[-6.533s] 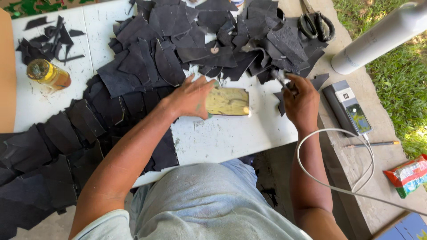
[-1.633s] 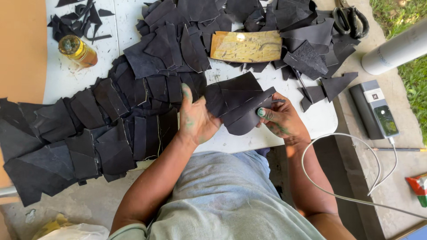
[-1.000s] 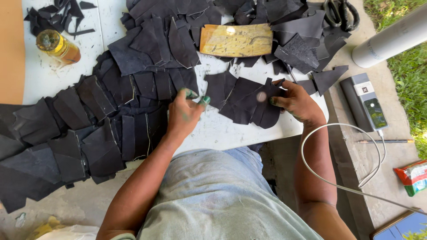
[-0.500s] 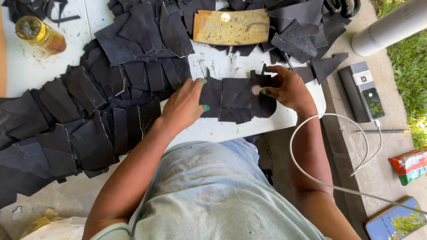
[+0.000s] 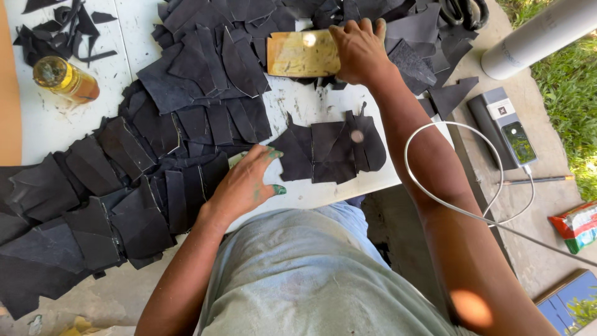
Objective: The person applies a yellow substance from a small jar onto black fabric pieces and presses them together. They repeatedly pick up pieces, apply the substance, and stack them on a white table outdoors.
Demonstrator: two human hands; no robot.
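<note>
My left hand [image 5: 245,182], fingers spread and stained green, rests flat on the white table [image 5: 323,102] at the left edge of a small patch of joined black leather pieces [image 5: 333,149]. My right hand [image 5: 357,46] reaches to the far side and grips the right end of a tan wooden block [image 5: 298,55] lying among loose black leather scraps [image 5: 205,56]. A long band of overlapping black leather pieces [image 5: 124,186] runs from the left edge toward my left hand.
A small bottle of yellow liquid [image 5: 65,79] stands at the far left. Scissors [image 5: 463,9] lie at the top right. A grey pipe [image 5: 538,34], a dark power bank [image 5: 504,127] with a white cable [image 5: 472,211] and a snack packet [image 5: 575,224] lie right of the table.
My right hand left the small leather patch and reached up to the wooden block. The left hand stayed beside the patch, which now lies flat on the table.
</note>
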